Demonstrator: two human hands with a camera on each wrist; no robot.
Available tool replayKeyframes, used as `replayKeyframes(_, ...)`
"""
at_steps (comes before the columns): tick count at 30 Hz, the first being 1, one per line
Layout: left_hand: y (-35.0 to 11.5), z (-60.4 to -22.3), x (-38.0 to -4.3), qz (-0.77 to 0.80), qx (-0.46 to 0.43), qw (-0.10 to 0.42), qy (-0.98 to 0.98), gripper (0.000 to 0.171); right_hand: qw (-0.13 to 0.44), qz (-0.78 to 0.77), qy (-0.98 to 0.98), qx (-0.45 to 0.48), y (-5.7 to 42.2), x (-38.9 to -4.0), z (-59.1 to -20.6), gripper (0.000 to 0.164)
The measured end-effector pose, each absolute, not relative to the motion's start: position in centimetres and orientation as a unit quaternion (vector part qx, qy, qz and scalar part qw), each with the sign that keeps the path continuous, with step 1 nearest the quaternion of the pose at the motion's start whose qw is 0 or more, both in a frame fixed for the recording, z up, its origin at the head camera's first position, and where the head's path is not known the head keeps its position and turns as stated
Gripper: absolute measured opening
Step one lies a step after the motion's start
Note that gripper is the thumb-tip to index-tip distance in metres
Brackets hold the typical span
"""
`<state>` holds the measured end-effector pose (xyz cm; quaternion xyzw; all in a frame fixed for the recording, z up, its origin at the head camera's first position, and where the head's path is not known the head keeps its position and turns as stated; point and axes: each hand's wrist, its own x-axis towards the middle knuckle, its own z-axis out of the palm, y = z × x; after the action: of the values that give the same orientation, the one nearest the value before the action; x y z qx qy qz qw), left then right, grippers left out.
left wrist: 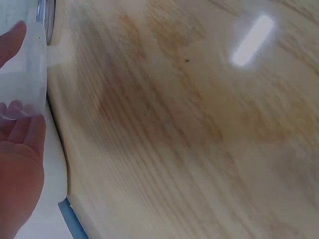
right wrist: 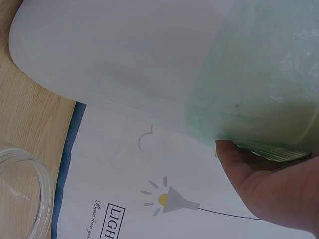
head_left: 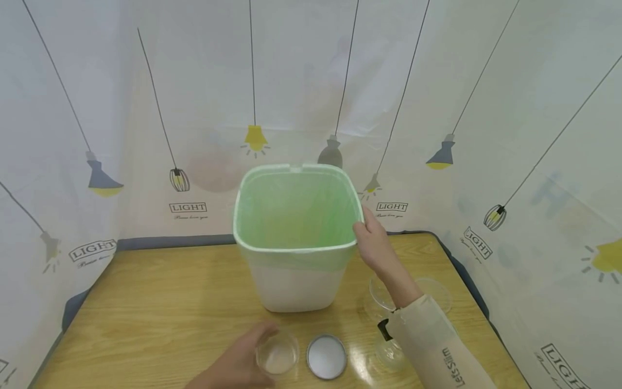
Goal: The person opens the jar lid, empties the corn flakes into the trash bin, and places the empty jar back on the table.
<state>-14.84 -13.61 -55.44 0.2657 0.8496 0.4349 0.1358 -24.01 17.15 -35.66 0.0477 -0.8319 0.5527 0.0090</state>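
A white trash bin [head_left: 298, 283] with a green bag liner [head_left: 301, 210] folded over its rim stands in the middle of the table. My right hand [head_left: 374, 243] grips the right side of that rim, pinching liner and edge; the right wrist view shows the thumb and hand [right wrist: 264, 184] at the gathered liner. Near the table's front, my left hand [head_left: 240, 356] holds a clear plastic cup [head_left: 278, 354], thumb on one side and fingers on the other, as the left wrist view also shows [left wrist: 22, 74]. A round silver-rimmed lid [head_left: 326, 356] lies just right of the cup.
Clear glass containers stand on the right, partly hidden by my right forearm; one jar [right wrist: 42, 199] shows in the right wrist view. The wooden table [head_left: 160, 302] is enclosed by a white curtain [head_left: 291, 70] printed with lamps.
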Motion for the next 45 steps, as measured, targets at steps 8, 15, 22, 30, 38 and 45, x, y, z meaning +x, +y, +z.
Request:
replayKeyframes(8,-12.2,-56.1,-14.8,0.419,0.285,0.115,0.854,0.095,0.007,0.550,-0.834,0.048,17.2,-24.0,-35.7,0.057)
replayKeyframes(15,-11.8,-56.8,-15.0,0.432,0.315,0.120,0.836,0.097,0.008,0.553,-0.832,0.048,17.2,-23.8,-35.6,0.057)
replayKeyframes(22,-11.4,-57.0,-15.0,0.430,0.301,0.126,0.842,0.100,0.008,0.556,-0.829,0.053,17.5,-23.8,-35.7,0.057)
replayKeyframes(30,-10.9,-56.8,-14.7,0.431,0.298,0.128,0.842,0.102,0.008,0.559,-0.828,0.055,18.0,-23.9,-35.7,0.057)
replayKeyframes(38,-10.8,-56.8,-14.8,0.428,0.314,0.124,0.838,0.110,0.003,0.556,-0.829,0.057,18.3,-23.9,-35.6,0.057)
replayKeyframes(45,-11.7,-56.8,-15.0,0.447,0.332,0.160,0.815,0.122,0.000,0.533,-0.843,0.075,18.7,-24.0,-35.8,0.058)
